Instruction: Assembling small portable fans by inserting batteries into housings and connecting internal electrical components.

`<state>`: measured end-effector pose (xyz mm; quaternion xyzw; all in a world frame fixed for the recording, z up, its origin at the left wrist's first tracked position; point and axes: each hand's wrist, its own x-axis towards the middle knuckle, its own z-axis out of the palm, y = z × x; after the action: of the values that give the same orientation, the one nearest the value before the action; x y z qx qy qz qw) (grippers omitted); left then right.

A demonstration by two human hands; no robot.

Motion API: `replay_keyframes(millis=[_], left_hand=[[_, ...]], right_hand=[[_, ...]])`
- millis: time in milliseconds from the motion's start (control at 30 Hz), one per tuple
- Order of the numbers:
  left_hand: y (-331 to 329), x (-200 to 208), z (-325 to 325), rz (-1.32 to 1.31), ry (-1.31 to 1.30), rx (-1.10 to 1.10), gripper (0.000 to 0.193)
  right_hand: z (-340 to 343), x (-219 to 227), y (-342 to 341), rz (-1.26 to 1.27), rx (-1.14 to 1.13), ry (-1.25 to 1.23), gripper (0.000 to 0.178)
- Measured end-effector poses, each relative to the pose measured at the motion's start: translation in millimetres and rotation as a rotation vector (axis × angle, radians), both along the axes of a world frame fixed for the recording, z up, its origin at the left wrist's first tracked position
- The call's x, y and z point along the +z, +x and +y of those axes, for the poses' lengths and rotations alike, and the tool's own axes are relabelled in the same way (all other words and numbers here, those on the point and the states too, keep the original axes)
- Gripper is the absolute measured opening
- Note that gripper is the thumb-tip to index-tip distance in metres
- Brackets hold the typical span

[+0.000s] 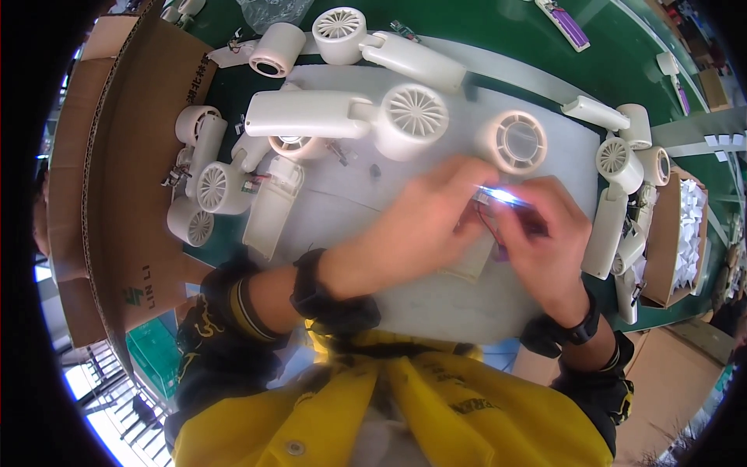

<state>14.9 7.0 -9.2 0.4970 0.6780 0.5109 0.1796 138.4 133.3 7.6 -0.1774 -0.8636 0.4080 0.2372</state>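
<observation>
My left hand (440, 210) and my right hand (548, 233) meet over the right part of a pale work mat (350, 288). Both pinch a small circuit board (502, 195) that glows bluish white; the glare hides its details. A thin dark red wire (488, 222) runs down from it between my hands. Beneath them lies an open cream handle shell (469, 265), partly covered by my fingers. Just beyond my hands a round cream fan head (517, 142) rests on the mat. To its left is a white handheld fan (412, 121) with its handle folded out sideways.
A large cardboard box (132, 187) stands along the left side. Several fan parts (222, 187) are heaped beside it, and more white fans (618, 159) lie at the right. A carton of small white pieces (689, 233) sits at the right edge. Further fans (340, 35) line the green table's (467, 23) far side.
</observation>
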Motion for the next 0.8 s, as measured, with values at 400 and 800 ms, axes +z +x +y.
replay_keyframes(millis=[400, 800], left_hand=[[0, 5, -2, -0.056, -0.028, -0.054, 0.044], [-6, 3, -1, -0.153, -0.004, -0.099, 0.040]], right_hand=[[8, 5, 3, -0.099, 0.060, -0.048, 0.015], [5, 5, 3, -0.064, 0.076, 0.109, 0.019]])
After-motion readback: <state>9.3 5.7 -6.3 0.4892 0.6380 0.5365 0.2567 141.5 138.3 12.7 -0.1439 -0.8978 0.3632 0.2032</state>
